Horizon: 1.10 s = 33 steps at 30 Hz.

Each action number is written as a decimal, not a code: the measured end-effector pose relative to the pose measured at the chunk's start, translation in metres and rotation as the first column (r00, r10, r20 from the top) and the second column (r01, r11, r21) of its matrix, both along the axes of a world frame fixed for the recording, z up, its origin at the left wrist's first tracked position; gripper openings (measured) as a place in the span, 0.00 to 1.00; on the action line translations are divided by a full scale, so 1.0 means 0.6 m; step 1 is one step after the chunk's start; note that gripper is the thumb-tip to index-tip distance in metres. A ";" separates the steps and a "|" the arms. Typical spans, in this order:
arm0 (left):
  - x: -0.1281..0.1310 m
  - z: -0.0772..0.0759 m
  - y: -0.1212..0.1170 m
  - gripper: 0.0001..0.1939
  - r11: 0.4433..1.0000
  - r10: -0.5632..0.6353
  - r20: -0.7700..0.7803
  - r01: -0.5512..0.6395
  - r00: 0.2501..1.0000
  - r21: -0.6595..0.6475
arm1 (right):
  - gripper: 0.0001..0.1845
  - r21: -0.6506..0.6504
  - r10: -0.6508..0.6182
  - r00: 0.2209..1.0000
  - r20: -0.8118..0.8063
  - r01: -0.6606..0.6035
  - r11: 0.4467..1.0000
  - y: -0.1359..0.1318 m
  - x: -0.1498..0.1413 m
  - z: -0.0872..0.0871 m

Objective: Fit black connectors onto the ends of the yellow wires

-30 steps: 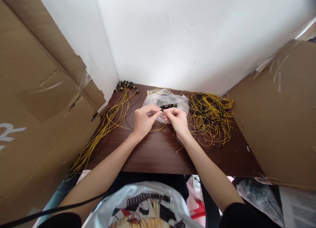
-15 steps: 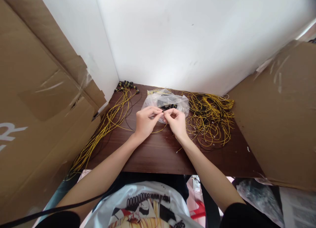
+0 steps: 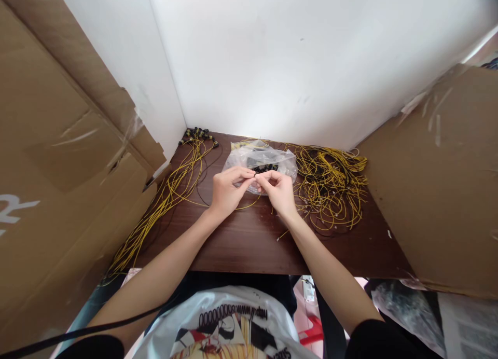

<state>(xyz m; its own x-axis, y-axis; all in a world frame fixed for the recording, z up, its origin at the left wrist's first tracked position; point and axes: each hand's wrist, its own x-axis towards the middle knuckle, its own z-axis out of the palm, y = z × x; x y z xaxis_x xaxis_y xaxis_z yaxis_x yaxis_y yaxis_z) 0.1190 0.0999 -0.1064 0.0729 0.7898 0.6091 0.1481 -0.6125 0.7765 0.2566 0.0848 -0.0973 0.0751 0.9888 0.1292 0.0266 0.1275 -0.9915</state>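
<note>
My left hand [image 3: 227,190] and my right hand [image 3: 278,190] meet fingertip to fingertip above a dark wooden table [image 3: 249,239]. Both are pinched shut on a thin yellow wire [image 3: 249,204], whose end sits between the fingertips, perhaps with a small black part I cannot make out. The wire loops down under the hands onto the table. Just behind the fingers lies a clear plastic bag [image 3: 261,159] holding small black connectors.
A tangled heap of yellow wires [image 3: 330,185] lies to the right. A straighter bundle of yellow wires with black ends [image 3: 171,190] runs along the left and hangs off the front edge. Cardboard sheets [image 3: 58,156] flank both sides; white walls stand behind.
The hands have stayed together in the same spot; only the fingertips have shifted slightly on the wire end.
</note>
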 end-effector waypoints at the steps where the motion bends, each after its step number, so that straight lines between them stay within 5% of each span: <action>1: 0.001 0.001 -0.001 0.02 1.000 -0.004 0.022 0.004 1.000 -0.030 | 0.14 -0.025 0.005 0.999 -0.040 -0.006 1.000 0.001 -0.001 0.000; 6: 0.005 0.003 -0.003 0.02 0.993 0.021 0.091 -0.010 0.996 -0.117 | 0.17 -0.167 0.079 0.947 -0.312 -0.137 0.976 0.004 -0.002 0.003; 11: 0.000 -0.002 0.003 0.04 0.985 0.035 0.135 -0.012 0.990 -0.170 | 0.17 -0.188 0.093 0.914 -0.395 -0.180 0.966 0.004 -0.002 0.004; 19: -0.002 0.003 0.003 0.04 0.974 0.045 0.162 -0.008 0.986 -0.225 | 0.11 -0.100 0.073 0.963 -0.260 -0.102 0.990 0.005 -0.002 -0.004; 33: -0.006 0.003 0.006 0.05 0.976 -0.014 0.039 0.022 0.999 -0.219 | 0.10 -0.141 0.005 0.994 -0.107 -0.020 0.990 0.009 -0.001 0.003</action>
<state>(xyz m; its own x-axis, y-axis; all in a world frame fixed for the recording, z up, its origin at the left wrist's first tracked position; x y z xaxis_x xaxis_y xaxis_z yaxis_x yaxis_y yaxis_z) 0.1152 0.1038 -0.1045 0.0691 0.9030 0.4241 0.1074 -0.4294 0.8967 0.2559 0.0904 -0.0952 0.0686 0.9974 -0.0202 -0.0803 -0.0147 -0.9967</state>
